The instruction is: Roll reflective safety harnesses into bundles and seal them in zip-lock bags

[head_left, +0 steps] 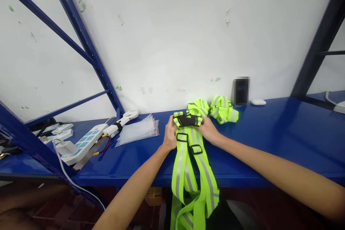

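A neon yellow-green reflective harness (179, 165) with grey stripes hangs from the tabletop down over its front edge. Its black side-release buckle (188, 120) is fastened and lies across the top, between my hands. My left hand (170, 133) is closed on the strap at the buckle's left end. At the other end my right hand (208, 130) grips the strap close by the buckle. Two black strap adjusters, a left slider (182, 137) and a right slider (196, 149), sit below the buckle. The fingertips are partly hidden by the webbing.
Behind lie two more bundled reflective straps, a left bundle (198, 106) and a right bundle (223, 109). Clear zip bags (138, 130), a white handheld fan (121, 122) and a power strip (86, 143) are at left. A white case (258, 102) stands back right. Blue rack posts (88, 50) frame the table.
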Demonstrator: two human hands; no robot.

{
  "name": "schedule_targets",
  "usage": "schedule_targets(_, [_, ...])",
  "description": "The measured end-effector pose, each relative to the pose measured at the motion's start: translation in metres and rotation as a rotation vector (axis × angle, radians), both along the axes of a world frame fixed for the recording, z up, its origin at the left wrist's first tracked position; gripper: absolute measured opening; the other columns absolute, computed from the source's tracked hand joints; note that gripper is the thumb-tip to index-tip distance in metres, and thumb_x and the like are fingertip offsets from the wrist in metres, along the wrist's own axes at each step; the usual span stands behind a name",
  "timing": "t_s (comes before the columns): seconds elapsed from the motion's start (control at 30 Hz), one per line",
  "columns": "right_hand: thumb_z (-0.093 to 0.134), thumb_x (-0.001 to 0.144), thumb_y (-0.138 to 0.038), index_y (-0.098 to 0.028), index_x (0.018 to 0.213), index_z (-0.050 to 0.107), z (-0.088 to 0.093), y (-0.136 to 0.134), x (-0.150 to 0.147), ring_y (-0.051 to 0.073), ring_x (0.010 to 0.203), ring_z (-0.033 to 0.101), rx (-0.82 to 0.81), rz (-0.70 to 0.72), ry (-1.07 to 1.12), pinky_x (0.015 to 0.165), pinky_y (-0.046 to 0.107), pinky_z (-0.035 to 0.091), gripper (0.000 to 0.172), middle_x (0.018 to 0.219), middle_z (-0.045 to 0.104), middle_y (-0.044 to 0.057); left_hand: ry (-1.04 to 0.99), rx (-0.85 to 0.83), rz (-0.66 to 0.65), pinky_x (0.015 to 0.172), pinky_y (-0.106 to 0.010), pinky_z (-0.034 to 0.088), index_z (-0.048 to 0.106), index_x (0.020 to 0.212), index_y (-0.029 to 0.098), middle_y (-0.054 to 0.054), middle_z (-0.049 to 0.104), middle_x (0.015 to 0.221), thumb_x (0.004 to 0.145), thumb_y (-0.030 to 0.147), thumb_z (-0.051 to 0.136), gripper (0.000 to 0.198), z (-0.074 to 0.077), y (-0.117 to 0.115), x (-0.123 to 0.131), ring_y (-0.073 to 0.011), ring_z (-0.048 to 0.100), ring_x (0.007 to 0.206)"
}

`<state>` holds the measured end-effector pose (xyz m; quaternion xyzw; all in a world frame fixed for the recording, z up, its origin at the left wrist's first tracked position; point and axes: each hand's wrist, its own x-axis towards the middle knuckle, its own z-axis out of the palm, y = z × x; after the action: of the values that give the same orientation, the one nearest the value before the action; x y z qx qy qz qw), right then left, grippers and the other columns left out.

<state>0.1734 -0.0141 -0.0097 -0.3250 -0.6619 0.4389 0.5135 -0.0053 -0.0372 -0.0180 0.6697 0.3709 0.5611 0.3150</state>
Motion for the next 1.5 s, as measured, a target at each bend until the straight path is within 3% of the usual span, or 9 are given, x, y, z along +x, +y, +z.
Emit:
schedule_targets(0.07, [0.065,0.073,-0.028,-0.017,0.089,0.069,0.000,0.000,0.000,0.026,0.082,0.064,-0.022,-0.016,-0.003,0.075,0.038,0.051,0.020,0.083,0.072,0.004,0.031,0.058,0.021,0.086,-0.033,0.046,0.051,0.117,0.020,-0.005,0.064,0.110,0.084,0.033,0.051,0.035,0.002,-0.001,0.002,-0.0232,0.059,0.100])
schedule_targets(0.13, [0.064,0.073,-0.027,-0.017,0.092,0.069,0.000,0.000,0.001,0.026,0.086,0.064,0.018,-0.037,-0.020,0.078,0.038,0.051,0.021,0.088,0.072,0.005,-0.027,0.015,-0.009,0.083,-0.032,0.048,0.053,0.113,0.020,-0.005,0.066,0.106,0.079,0.029,0.061,0.037,0.003,0.002,0.004,-0.0225,0.062,0.096])
schedule_targets(0.27, [0.063,0.074,-0.025,-0.016,0.097,0.069,0.001,0.000,0.004,0.028,0.092,0.065,0.154,-0.128,-0.097,0.081,0.038,0.050,0.026,0.100,0.072,0.007,-0.263,-0.266,-0.150,0.077,-0.035,0.051,0.061,0.101,0.014,-0.006,0.070,0.090,0.065,0.031,0.076,0.042,0.003,0.008,0.005,-0.0241,0.067,0.085])
schedule_targets(0.37, [0.063,0.073,-0.023,-0.015,0.096,0.070,0.002,0.000,0.006,0.028,0.089,0.066,0.205,-0.138,-0.141,0.076,0.035,0.051,0.025,0.096,0.073,0.007,-0.335,-0.448,-0.242,0.076,-0.037,0.052,0.067,0.090,0.011,-0.008,0.071,0.081,0.058,0.030,0.083,0.041,0.003,0.008,0.003,-0.0258,0.069,0.078])
schedule_targets(0.57, [0.062,0.071,-0.017,-0.016,0.097,0.070,-0.001,0.002,0.006,0.027,0.088,0.066,0.278,-0.116,-0.117,0.072,0.033,0.051,0.027,0.094,0.073,0.006,-0.359,-0.541,-0.318,0.087,-0.040,0.050,0.069,0.103,0.014,-0.008,0.073,0.091,0.052,0.026,0.088,0.055,0.004,0.002,0.003,-0.0270,0.069,0.088])
schedule_targets(0.9, [0.058,0.073,-0.018,-0.017,0.094,0.070,0.000,-0.005,0.003,0.026,0.088,0.066,0.264,-0.242,-0.169,0.075,0.033,0.049,0.025,0.093,0.073,0.004,-0.288,-0.509,-0.265,0.081,-0.036,0.050,0.069,0.099,0.011,-0.010,0.072,0.092,0.059,0.029,0.086,0.047,0.005,0.001,0.007,-0.0230,0.068,0.081])
schedule_targets(1.13, [0.057,0.073,-0.018,-0.017,0.090,0.068,-0.002,-0.004,0.000,0.026,0.084,0.066,0.267,-0.277,-0.177,0.072,0.033,0.048,0.020,0.089,0.072,0.005,-0.186,-0.350,-0.204,0.083,-0.032,0.049,0.069,0.105,0.013,-0.008,0.072,0.100,0.064,0.029,0.082,0.046,-0.001,0.007,0.008,-0.0207,0.066,0.087])
schedule_targets(1.33, [0.059,0.073,-0.020,-0.016,0.090,0.068,-0.005,0.000,-0.002,0.024,0.077,0.064,0.205,-0.137,-0.098,0.073,0.035,0.050,0.019,0.088,0.072,0.006,-0.058,-0.161,-0.011,0.078,-0.032,0.051,0.071,0.094,0.012,-0.008,0.073,0.096,0.063,0.026,0.081,0.036,-0.002,0.014,0.004,-0.0221,0.066,0.085])
schedule_targets(1.5, [0.067,0.072,-0.025,-0.018,0.099,0.066,0.000,-0.002,-0.001,0.024,0.091,0.064,0.131,0.103,0.038,0.082,0.036,0.050,0.028,0.096,0.070,0.005,0.026,0.033,0.126,0.076,-0.031,0.052,0.072,0.092,0.013,-0.007,0.073,0.092,0.066,0.023,0.077,0.028,0.003,0.012,0.002,-0.0220,0.066,0.084])
